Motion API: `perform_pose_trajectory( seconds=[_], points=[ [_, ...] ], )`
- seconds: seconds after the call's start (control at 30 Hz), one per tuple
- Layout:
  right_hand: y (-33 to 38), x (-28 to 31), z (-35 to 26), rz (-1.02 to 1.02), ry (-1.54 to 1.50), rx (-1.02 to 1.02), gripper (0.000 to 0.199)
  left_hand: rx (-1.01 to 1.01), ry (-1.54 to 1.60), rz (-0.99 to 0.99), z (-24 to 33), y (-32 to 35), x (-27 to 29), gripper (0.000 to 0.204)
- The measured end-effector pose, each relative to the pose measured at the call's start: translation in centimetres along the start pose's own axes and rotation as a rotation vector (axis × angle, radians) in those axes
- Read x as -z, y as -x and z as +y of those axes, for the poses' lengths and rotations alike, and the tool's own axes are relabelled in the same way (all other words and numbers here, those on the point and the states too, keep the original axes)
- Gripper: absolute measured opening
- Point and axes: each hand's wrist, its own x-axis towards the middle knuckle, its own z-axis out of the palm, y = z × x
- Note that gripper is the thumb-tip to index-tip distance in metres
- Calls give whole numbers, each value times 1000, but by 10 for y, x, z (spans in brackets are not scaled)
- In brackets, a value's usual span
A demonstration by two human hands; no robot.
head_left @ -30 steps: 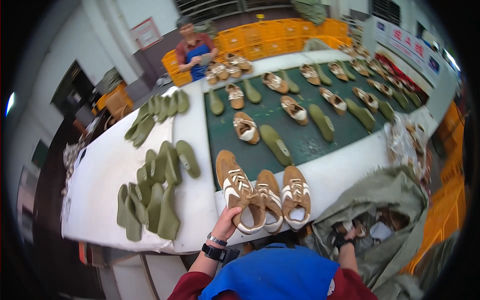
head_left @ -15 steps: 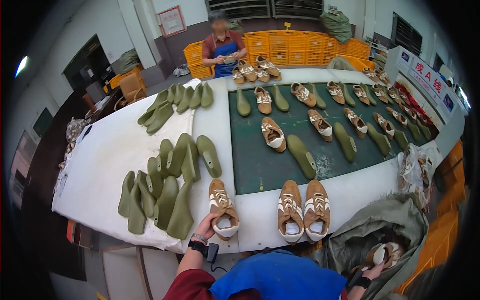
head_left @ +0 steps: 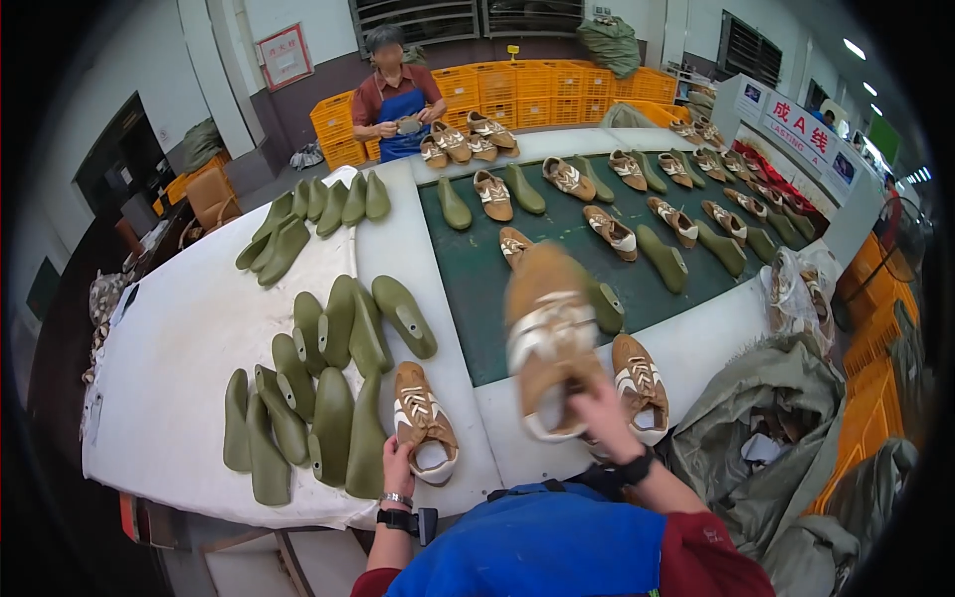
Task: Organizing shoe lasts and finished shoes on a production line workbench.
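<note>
Raised over the table's near edge is a brown sneaker (head_left: 547,333) with white stripes, blurred by motion. My right hand (head_left: 605,420) grips it at the heel opening. A matching sneaker (head_left: 426,423) rests on the white tabletop (head_left: 527,463), its toe pointing away. My left hand (head_left: 397,466) is closed on the left side of its heel. Another sneaker (head_left: 640,388) stands behind my right hand, and the raised one hides what is beside it. Several green shoe lasts (head_left: 333,428) lie just left of my left hand.
A green conveyor belt (head_left: 468,343) carries rows of sneakers and lasts. An open grey-green sack (head_left: 726,428) sits at my right, near orange crates (head_left: 865,408). Across the table, a person in a blue apron (head_left: 403,109) holds something small. More lasts (head_left: 279,234) lie farther back.
My right hand has come out of the sack with a sneaker and swung left and up over the table. My left hand stays at its sneaker's heel. The view has turned right.
</note>
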Motion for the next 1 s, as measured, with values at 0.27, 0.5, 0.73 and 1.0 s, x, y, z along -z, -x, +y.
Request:
perform_pose_trajectory(
  seconds=[0.27, 0.5, 0.73, 1.0],
  points=[
    [-12, -96, 84, -593, 788, -30, 41, 160, -323, -212, 16, 2, 26, 35],
    [-2, -91, 71, -429, 531, -15, 44, -360, -1224, -94, 54, 37, 2, 57],
    [10, -112, 17, -374, 386, 150, 42, -585, -1247, -207, 47, 36, -4, 56],
    [9, -132, 65, -618, 700, 150, 47, 268, -204, -166, 68, 19, 9, 82]
  ],
)
